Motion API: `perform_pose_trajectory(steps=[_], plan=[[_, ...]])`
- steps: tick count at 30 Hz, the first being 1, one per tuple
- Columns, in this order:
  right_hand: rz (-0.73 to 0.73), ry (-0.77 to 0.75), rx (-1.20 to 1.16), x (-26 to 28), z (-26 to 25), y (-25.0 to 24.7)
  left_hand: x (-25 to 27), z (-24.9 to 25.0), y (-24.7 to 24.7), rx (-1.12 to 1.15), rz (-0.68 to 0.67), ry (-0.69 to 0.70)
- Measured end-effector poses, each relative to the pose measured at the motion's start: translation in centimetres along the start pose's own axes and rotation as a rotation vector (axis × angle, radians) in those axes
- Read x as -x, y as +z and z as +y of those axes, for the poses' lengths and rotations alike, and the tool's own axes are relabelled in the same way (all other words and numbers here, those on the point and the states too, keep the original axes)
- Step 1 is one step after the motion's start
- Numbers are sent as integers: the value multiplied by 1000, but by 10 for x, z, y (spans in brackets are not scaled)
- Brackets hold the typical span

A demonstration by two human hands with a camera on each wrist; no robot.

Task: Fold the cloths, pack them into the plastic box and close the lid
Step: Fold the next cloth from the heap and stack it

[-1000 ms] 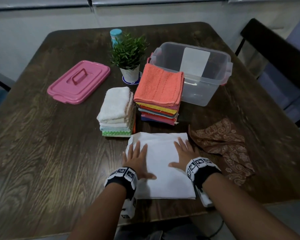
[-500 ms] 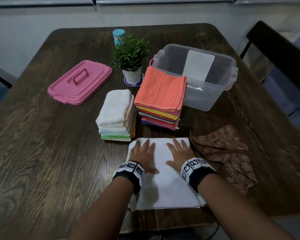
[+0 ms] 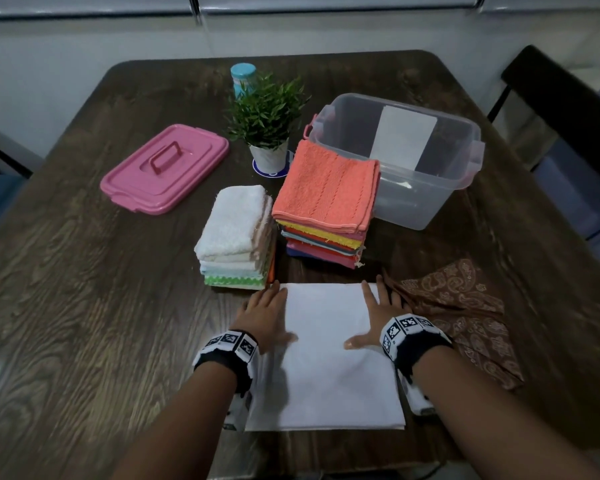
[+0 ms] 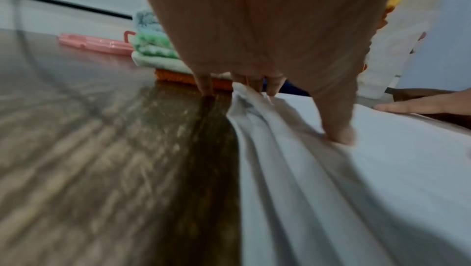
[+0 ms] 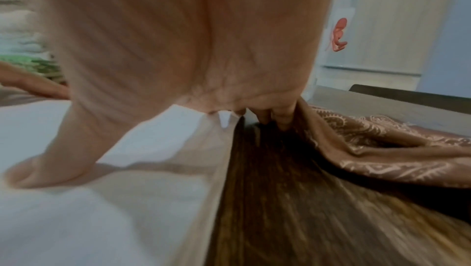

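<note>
White cloth (image 3: 329,358) spread flat at the near edge of the dark wooden bench (image 3: 84,306), rumpled into soft ridges along its left side in the left wrist view. Left hand (image 3: 264,318) flat on the cloth's far left corner, fingers straight, thumb pressed down on the fabric. Right hand (image 3: 374,318) flat on the far right corner, fingers extended, outer fingertips off the cloth's edge on the bare wood just beside a crumpled brown paisley cloth (image 3: 461,313). Just beyond the white cloth, two stacks side by side: folded pale towels (image 3: 236,233) with a green one near the bottom, and a pile of coloured cloths topped by an orange towel (image 3: 326,188). Clear plastic box (image 3: 409,168) open, behind and touching the orange-topped pile. Pink lid (image 3: 167,168) lying apart at far left. Small potted plant (image 3: 267,119) between lid and box, a teal-capped bottle (image 3: 243,76) behind it. Dark chair (image 3: 565,109) at the right.
</note>
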State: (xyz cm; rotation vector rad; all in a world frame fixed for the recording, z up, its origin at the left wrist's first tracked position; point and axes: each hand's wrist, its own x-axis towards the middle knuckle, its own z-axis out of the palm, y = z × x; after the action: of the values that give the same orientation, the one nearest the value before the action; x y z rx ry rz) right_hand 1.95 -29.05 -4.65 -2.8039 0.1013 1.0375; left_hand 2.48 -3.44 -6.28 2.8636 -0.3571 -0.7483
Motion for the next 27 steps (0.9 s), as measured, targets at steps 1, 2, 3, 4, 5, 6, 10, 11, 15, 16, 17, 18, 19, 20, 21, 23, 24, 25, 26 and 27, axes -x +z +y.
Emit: perform_pose_trajectory(steps=[1, 2, 3, 4, 5, 6, 10, 11, 15, 16, 17, 18, 19, 20, 21, 23, 24, 25, 26, 27], plan=[[48, -3, -22, -2, -1, -2, 0, -5, -5, -9, 65, 39], [122, -11, -52, -4, -3, -4, -1, -8, -10, -9, 120, 75], [204, -19, -83, -6, -6, -8, -2, -10, -15, 7, 150, 97], [271, -23, -101, -8, -8, -11, -4, -11, -19, 26, 150, 95], [315, -22, -95, -9, -10, -15, -5, -10, -24, 43, 129, 78], [335, -16, -69, -10, -12, -18, -7, -9, -27, 50, 98, 53], [325, -16, -17, -11, -10, -26, -15, 1, -38, -16, 22, -31], [331, -26, -47, -10, -9, -27, -16, 3, -40, -40, 14, -54], [339, -68, -169, -3, -4, -34, -14, 13, -48, -59, 69, -120], [332, -62, -213, -2, -2, -35, -12, 15, -50, -61, 116, -116], [326, -51, -265, -1, 1, -37, -9, 16, -54, -58, 170, -109], [329, -43, -315, 1, 3, -40, -7, 17, -57, -43, 222, -100], [344, -39, -360, 2, 6, -42, -4, 18, -62, -18, 267, -86], [372, -39, -408, 5, 8, -45, -1, 18, -67, 9, 301, -69], [415, -48, -460, 8, 9, -48, 1, 18, -72, 32, 333, -49], [537, -100, -541, 15, 10, -54, 6, 18, -81, 58, 414, -14], [592, -138, -558, 19, 10, -56, 9, 18, -85, 64, 461, 4], [630, -180, -563, 24, 10, -57, 12, 18, -87, 71, 502, 22], [652, -223, -564, 29, 11, -58, 16, 17, -89, 85, 533, 41], [662, -263, -561, 33, 12, -56, 20, 16, -89, 105, 548, 58]])
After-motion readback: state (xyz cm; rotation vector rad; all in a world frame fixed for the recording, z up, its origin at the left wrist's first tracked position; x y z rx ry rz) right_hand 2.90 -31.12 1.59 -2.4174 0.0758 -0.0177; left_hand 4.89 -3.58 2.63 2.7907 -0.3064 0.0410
